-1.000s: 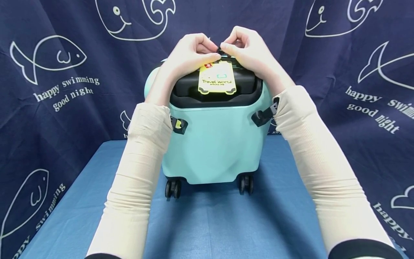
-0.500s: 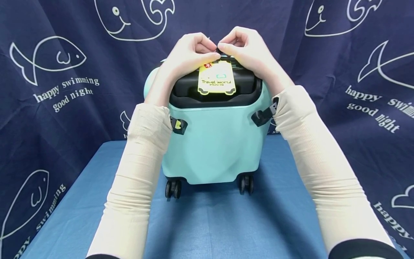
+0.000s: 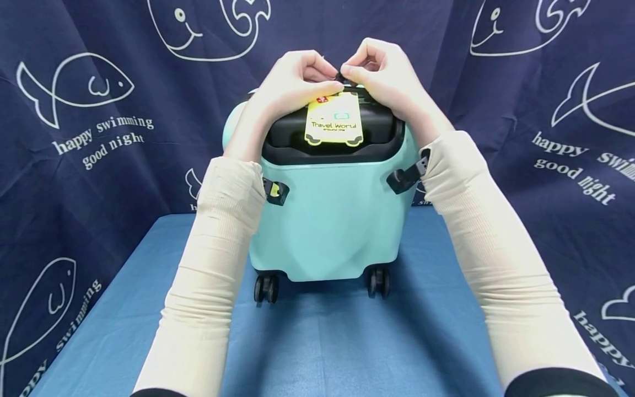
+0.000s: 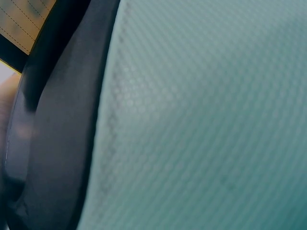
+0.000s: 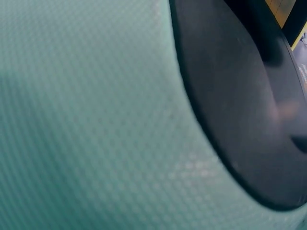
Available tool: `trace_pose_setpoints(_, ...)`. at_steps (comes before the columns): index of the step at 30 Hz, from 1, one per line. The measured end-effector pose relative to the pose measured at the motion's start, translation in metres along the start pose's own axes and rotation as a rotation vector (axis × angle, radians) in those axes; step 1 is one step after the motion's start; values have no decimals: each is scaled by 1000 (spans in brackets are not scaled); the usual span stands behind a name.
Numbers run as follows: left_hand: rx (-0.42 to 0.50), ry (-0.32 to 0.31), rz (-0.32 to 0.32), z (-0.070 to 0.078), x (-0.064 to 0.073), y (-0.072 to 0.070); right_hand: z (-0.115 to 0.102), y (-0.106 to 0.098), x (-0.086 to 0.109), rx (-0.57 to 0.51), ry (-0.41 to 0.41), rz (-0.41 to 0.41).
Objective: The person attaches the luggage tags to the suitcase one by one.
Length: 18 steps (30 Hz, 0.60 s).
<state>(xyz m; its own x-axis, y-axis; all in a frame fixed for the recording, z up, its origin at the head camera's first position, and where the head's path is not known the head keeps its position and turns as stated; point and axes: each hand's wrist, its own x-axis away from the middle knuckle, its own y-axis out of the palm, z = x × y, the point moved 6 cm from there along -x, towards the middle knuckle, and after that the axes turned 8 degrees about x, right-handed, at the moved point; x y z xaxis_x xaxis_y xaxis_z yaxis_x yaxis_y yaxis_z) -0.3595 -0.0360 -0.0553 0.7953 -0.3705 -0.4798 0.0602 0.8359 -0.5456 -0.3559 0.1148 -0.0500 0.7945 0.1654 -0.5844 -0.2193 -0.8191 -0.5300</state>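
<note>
A pale turquoise suitcase point(image 3: 329, 220) stands upright in the head view. A yellow luggage tag point(image 3: 334, 127) printed "Travel World" hangs in front of its black recessed handle area point(image 3: 379, 124). Above the tag, a short piece of its black strap point(image 3: 339, 77) shows between both hands' fingertips. My left hand point(image 3: 295, 82) pinches at the strap, its thumb just over the tag's top edge. From the other side my right hand point(image 3: 384, 74) pinches the strap between thumb and index finger. Most of the strap is hidden. The wrist views show mainly the textured suitcase shell point(image 4: 206, 120) and black recess point(image 5: 230, 96).
The suitcase's black wheels point(image 3: 266, 288) rest on a blue cloth-covered table point(image 3: 317, 342). A dark blue curtain point(image 3: 412, 33) with white fish drawings hangs behind and at both sides. Black wrist-camera mounts point(image 3: 404, 179) sit between the forearms and the suitcase.
Both hands stay at the strap above the tag, their fingertips shifting slightly to the right. The whole head view has shifted a little. The suitcase stays in place.
</note>
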Motion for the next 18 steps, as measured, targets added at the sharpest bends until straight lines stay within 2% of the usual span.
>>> trace_pose_setpoints(7, -2, -3, -4, 0, 0, -1, -2, 0, 0, 26, -14, 6)
trace_pose_setpoints(12, -1, 5, -2, -1, 0, -1, -3, 1, 1, 3, -22, 14)
trace_pose_setpoints(15, 0, 14, 7, -1, 0, -1, -1, -1, 2, 14, 15, 17)
trace_pose_setpoints(18, -3, 20, 18, -1, 0, -1, 1, -2, 4, 105, 76, -3)
